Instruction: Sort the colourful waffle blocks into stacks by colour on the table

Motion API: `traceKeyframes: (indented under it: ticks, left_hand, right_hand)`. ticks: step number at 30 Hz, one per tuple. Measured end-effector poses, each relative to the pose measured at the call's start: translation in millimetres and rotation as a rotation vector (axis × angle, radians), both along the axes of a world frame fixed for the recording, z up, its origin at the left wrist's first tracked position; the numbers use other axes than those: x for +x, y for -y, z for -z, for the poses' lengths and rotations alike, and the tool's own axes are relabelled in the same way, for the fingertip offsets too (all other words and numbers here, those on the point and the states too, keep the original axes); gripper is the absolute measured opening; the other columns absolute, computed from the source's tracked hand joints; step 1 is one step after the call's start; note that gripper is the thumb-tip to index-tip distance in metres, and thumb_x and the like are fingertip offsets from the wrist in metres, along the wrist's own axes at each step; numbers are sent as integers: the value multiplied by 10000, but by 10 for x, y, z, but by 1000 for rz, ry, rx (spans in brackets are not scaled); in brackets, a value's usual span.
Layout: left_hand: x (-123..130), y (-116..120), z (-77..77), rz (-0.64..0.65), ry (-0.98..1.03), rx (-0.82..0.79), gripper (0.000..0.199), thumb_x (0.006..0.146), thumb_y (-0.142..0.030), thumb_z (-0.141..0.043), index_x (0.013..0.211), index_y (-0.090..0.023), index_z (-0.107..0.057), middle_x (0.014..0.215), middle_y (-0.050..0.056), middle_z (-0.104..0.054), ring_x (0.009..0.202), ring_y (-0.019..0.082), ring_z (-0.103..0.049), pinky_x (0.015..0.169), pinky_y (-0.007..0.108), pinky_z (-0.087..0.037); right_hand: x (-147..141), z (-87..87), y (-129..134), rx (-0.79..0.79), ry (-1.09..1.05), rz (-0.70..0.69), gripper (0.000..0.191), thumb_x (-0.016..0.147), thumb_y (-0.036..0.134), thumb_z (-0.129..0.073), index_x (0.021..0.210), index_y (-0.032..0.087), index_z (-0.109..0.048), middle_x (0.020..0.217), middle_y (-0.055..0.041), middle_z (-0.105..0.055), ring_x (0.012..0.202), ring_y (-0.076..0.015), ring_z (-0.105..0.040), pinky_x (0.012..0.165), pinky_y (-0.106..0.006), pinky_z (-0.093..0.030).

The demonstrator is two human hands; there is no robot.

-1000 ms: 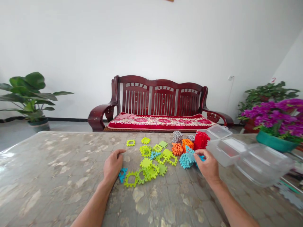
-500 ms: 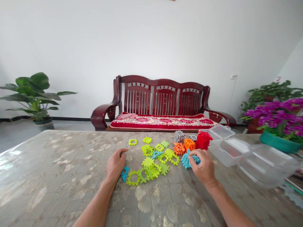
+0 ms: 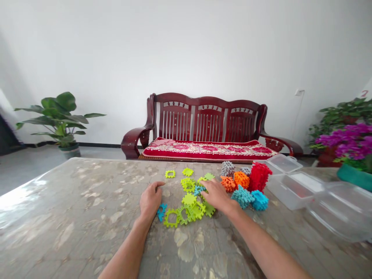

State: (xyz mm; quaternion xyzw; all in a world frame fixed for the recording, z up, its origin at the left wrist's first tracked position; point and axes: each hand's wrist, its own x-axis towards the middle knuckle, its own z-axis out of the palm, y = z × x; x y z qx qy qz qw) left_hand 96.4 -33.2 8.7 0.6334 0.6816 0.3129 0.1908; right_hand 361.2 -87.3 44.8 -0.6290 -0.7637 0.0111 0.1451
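My right hand [image 3: 216,195] reaches over the loose lime-green interlocking pieces [image 3: 189,200], thumb and index finger apart. Its fingertips are at a small blue triangular piece [image 3: 198,190] lying among them; I see no firm grip on it. On the table to the left rests my left hand [image 3: 151,199], its fingers loosely bent and nothing visible in them. Close beside that hand lies another blue piece [image 3: 161,212]. A joined light-blue stack [image 3: 243,197] and a brighter blue stack [image 3: 259,200] stand right of my right wrist.
Grey [image 3: 228,169], orange [image 3: 241,179] and red stacks [image 3: 259,177] of pieces stand at the back right. Beside them are clear plastic boxes [image 3: 287,193] with open lids. A teal flowerpot [image 3: 353,177] is farther right. A wooden bench [image 3: 207,120] stands beyond the table [image 3: 95,209].
My right hand has moved left from the light-blue stack to the small blue piece among the green ones. My left hand stays beside its blue piece. The view has shifted slightly left.
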Motion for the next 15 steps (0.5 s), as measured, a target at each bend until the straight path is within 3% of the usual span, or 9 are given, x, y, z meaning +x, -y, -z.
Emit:
traceKeyframes:
  ticks: [9,15]
  left_hand:
    - [0,11,-35,-18,-27,6,368,852,-192,-465,1099,-259,-729,1073,36,-763,980,211,-687,802,265,-492]
    - [6,21,-54,-13,-29,-5,373,859,-197,-453,1103,-259,-728,1089,38,-758,992,218,-687,814,273,-494]
  right_hand:
    - [-114,-10,-16,8,37,17,290,832,210,-639,1116,233,-694,1110,-69,-730,1046,-238,-624,922,-344,-437]
    - [-57,33,41,59,-60,83,349,890,105,-486,1144,243,-682,1101,-54,-736,1050,-186,-647,902,-285,-446]
